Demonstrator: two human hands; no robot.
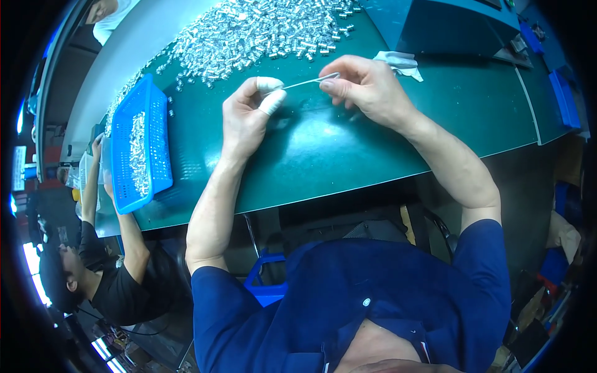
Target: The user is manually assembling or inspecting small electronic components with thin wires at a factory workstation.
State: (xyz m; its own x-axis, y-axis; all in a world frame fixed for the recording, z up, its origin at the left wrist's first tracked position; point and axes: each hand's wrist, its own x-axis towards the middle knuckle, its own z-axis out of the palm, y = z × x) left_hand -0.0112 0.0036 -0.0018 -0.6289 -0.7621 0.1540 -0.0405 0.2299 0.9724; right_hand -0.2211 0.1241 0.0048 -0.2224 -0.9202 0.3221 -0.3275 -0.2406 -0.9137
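Over the green tabletop (298, 168), my two hands face each other at chest height. The thumb and forefinger of my left hand (244, 118) wear white finger covers and are pinched together; whatever lies between them is hidden or too small to name. My right hand (376, 90) pinches a thin metal rod (305, 82) near its looped end. The rod's other end reaches the covered fingertips of my left hand. Beyond both hands spreads a large heap of small shiny metal cylindrical parts (261, 37).
To the left stands a blue perforated basket (163, 146) holding similar metal parts. A crumpled white cloth (401, 62) lies beside a large blue-green box (454, 31) at the back right. At the left, a co-worker in black (134, 289) reaches toward the table past the basket.
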